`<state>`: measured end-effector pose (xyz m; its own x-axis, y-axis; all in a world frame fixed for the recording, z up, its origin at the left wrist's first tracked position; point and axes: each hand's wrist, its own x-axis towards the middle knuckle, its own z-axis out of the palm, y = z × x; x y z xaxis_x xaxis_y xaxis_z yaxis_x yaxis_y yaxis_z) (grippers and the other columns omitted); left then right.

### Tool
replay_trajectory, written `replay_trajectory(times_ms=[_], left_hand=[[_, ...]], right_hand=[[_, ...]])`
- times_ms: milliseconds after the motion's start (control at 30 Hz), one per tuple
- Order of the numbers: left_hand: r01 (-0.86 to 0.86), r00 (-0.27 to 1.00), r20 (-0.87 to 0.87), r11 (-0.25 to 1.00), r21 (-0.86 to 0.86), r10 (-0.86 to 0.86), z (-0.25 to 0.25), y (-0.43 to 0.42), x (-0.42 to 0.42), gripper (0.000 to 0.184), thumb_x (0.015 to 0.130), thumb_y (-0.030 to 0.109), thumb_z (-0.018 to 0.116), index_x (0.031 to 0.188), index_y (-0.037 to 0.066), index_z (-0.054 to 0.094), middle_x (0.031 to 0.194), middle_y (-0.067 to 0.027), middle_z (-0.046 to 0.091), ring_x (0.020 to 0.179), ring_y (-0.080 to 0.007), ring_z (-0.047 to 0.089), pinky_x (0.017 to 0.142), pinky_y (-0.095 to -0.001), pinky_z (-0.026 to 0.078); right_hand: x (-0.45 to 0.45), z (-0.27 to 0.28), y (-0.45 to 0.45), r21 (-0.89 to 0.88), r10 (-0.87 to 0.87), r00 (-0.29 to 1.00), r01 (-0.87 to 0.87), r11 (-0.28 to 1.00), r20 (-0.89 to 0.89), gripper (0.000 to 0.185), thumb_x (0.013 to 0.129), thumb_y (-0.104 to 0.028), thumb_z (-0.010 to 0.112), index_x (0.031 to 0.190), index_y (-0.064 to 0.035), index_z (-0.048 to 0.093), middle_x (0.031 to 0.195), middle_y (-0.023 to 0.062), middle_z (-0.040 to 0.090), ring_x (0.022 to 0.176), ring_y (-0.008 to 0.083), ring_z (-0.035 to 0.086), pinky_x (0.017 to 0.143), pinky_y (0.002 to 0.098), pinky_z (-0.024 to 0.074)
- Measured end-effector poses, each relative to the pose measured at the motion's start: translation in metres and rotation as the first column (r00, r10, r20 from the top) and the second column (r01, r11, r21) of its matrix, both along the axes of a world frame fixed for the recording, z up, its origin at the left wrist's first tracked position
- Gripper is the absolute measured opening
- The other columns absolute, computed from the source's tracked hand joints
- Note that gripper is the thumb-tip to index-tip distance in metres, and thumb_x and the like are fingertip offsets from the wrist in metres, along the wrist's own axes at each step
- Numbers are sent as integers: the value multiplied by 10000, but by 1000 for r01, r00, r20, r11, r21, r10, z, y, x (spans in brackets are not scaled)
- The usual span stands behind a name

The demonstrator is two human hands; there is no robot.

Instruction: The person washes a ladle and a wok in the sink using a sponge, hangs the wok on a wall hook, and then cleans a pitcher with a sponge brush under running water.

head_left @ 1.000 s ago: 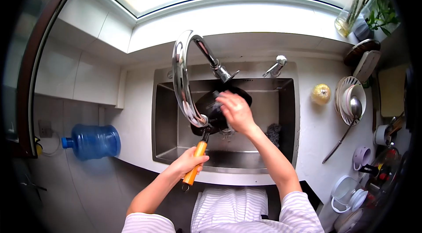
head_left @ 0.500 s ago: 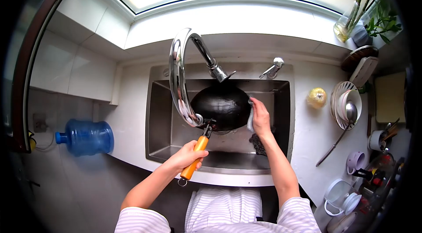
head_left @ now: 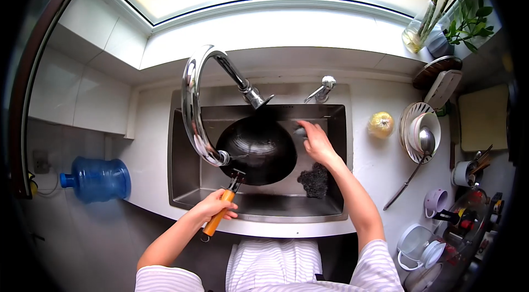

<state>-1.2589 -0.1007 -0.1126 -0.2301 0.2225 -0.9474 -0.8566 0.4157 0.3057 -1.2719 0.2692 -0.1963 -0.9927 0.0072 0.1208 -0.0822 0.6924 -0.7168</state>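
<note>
My left hand [head_left: 216, 206] is wrapped round the orange handle [head_left: 219, 214] of a black wok [head_left: 257, 150], which is in the steel sink [head_left: 253, 207]. The wok's handle points toward me over the sink's front edge. To the right of the wok, my right hand [head_left: 317, 142] is closed on a grey cloth [head_left: 300, 132], most of it hidden by the fingers. That hand is a little apart from the wok's rim. Below it, a dark mesh scrubber [head_left: 314, 180] lies on the sink floor.
A chrome faucet [head_left: 190, 107] arches over the sink's left part, with a tap lever [head_left: 322, 91] behind. On the right counter are a wrapped yellow item [head_left: 381, 125], a plate rack with bowls [head_left: 416, 138] and a ladle [head_left: 409, 182]. A blue water bottle [head_left: 99, 179] lies left.
My right hand has come away from the wok's edge with the cloth. The wok has turned or tilted, and more of the scrubber shows. The whole view has shifted slightly.
</note>
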Motion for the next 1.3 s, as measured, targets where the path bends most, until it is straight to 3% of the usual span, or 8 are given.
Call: replay_trajectory(times_ms=[200, 333, 400, 467, 600, 733, 1200, 1300], left_hand=[[202, 956, -190, 972, -119, -222, -1, -8, 2, 239, 818, 39, 616, 970, 52, 432, 637, -40, 506, 452, -117, 477, 424, -279, 418], [329, 826, -355, 886, -327, -438, 17, 5, 4, 215, 810, 121, 645, 914, 33, 479, 645, -76, 558, 502, -161, 555, 468, -312, 457], [350, 771, -387, 843, -408, -506, 14, 2, 7, 239, 799, 167, 658, 912, 26, 502, 651, -107, 596, 533, -212, 605, 503, -346, 483], [352, 447, -525, 681, -641, -725, -8, -9, 17, 284, 782, 225, 682, 949, 55, 527, 739, -177, 646, 666, -361, 645, 610, -448, 507], [308, 464, -507, 670, -676, -726, 0, -7, 30, 310, 755, 243, 697, 977, 91, 544, 803, -197, 659, 791, -429, 622, 698, -515, 488], [261, 419, -493, 621, -739, -763, 12, -7, 48, 299, 733, 203, 690, 977, 103, 550, 763, -179, 663, 772, -403, 637, 685, -506, 498], [327, 535, -585, 788, -522, -610, 41, 12, 69, 303, 740, 208, 685, 996, 67, 606, 799, -178, 655, 763, -371, 642, 678, -454, 491], [268, 781, -497, 922, -279, -378, 65, 32, 65, 246, 799, 130, 695, 991, 20, 587, 646, -69, 568, 520, -149, 552, 484, -304, 442]], right_hand=[[-44, 43, 36, 524, 256, 888, -21, 852, -381, 214, 728, -46, 554, 940, -59, 580, 1003, 78, 576, 958, 260, 552, 877, 386, 428], [-31, 16, 75, 753, 247, 929, 50, 656, -276, 96, 720, -108, 563, 797, -68, 603, 965, 66, 553, 927, 210, 533, 838, 341, 431], [-19, 5, 80, 730, 123, 973, 59, 681, -193, 115, 704, -115, 588, 802, -61, 613, 915, 81, 575, 893, 229, 547, 803, 353, 437], [-13, 10, 73, 714, 69, 987, 54, 698, -143, 124, 697, -121, 600, 804, -58, 617, 881, 87, 585, 874, 240, 555, 793, 358, 439], [-22, 39, 32, 513, 28, 980, 78, 855, -196, 92, 756, -134, 620, 804, -56, 614, 811, 108, 602, 830, 270, 589, 756, 388, 461], [-50, 74, -29, 127, 104, 970, -77, 989, -222, 107, 891, -113, 545, 871, -12, 574, 840, 140, 576, 829, 325, 577, 752, 411, 482], [-10, 101, -16, -69, 18, 997, -23, 997, -71, 126, 896, -126, 563, 971, -38, 612, 932, 141, 594, 907, 327, 597, 780, 408, 490], [45, 91, -12, -93, -50, 992, 39, 995, -119, 120, 860, -80, 590, 957, -16, 616, 929, 139, 609, 897, 329, 596, 792, 406, 486]])
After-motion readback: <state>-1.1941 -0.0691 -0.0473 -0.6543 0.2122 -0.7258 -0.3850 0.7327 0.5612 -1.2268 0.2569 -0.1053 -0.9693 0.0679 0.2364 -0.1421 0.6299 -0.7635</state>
